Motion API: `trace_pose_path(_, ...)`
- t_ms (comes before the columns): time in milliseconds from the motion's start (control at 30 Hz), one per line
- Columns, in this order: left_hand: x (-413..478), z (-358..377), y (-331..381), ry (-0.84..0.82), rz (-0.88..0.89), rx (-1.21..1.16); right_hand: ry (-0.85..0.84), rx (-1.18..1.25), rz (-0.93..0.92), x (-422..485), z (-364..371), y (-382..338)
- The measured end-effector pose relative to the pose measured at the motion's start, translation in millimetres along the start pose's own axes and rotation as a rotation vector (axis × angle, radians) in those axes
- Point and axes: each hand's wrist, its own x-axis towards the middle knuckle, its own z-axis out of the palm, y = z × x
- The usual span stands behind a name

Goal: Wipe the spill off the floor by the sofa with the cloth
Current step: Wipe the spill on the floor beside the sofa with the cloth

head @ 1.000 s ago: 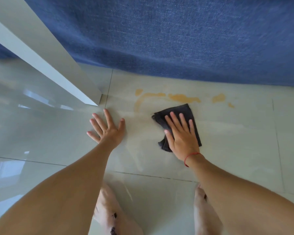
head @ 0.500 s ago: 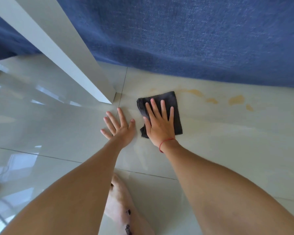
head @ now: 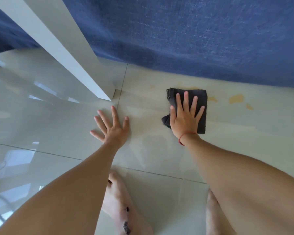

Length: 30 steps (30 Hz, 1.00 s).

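Now pressing flat on the folded dark cloth (head: 200,100) with right hand (head: 185,119) spread, not clenched, on the glossy tile floor (head: 58,124) near the blue sofa (head: 193,39); orange spill (head: 236,98) just right of it. Left hand (head: 112,129) open, bracing. Soft, limp, light; probably best pinned under the palm, not pinched

floor (head: 58,119): pale tile, glossy, mirror-like reflections, thin grout lines
sofa (head: 193,34): blue woven fabric, matt, coarse visible weave
cloth (head: 202,99): dark grey textile, matt, soft, folded layers
spill (head: 236,98): yellowish film, thin, wet-looking patches
panel (head: 61,43): white, smooth, satin finish
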Motion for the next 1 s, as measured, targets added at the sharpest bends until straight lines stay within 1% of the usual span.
trace_pose_path(67,0.1,-1.6,-0.6,-0.018,0.001,0.006,-0.012,0.02,-0.005,6.0,4.6,-24.3)
trace_pose_path(233,1.9,-7.9,-2.7,-0.079,0.0,0.021,-0.058,0.032,-0.205,-4.2,15.9,-72.7)
trace_pose_path(333,4.1,-12.1,-4.4,-0.134,-0.006,0.058,-0.065,0.017,-0.309,-29.9,22.0,-69.8)
trace_pose_path(433,5.0,-13.0,-4.9,-0.148,-0.005,0.053,-0.078,-0.007,-0.379,-51.9,20.1,-41.2)
trace_pose_path(533,3.5,-11.0,-5.8,-0.131,0.009,0.037,-0.084,-0.034,-0.343,-55.6,12.6,-2.3)
trace_pose_path(633,3.9,-10.7,-6.0,-0.118,0.003,0.031,-0.039,-0.037,-0.214,-44.0,3.4,23.7)
trace_pose_path(733,4.1,-10.6,-5.3,-0.115,0.003,0.029,-0.014,0.001,-0.087,-21.9,-0.4,19.6)
trace_pose_path(800,4.1,-9.7,-5.5,-0.11,0.005,0.026,-0.003,0.02,-0.044,-6.1,1.4,1.7)
trace_pose_path(900,4.0,-9.8,-5.3,-0.114,0.005,0.03,-0.022,0.022,-0.097,10.9,6.7,-37.1)
trace_pose_path(1000,4.4,-9.7,-4.2,-0.113,0.001,0.025,-0.071,0.037,-0.255,11.9,14.7,-81.4)
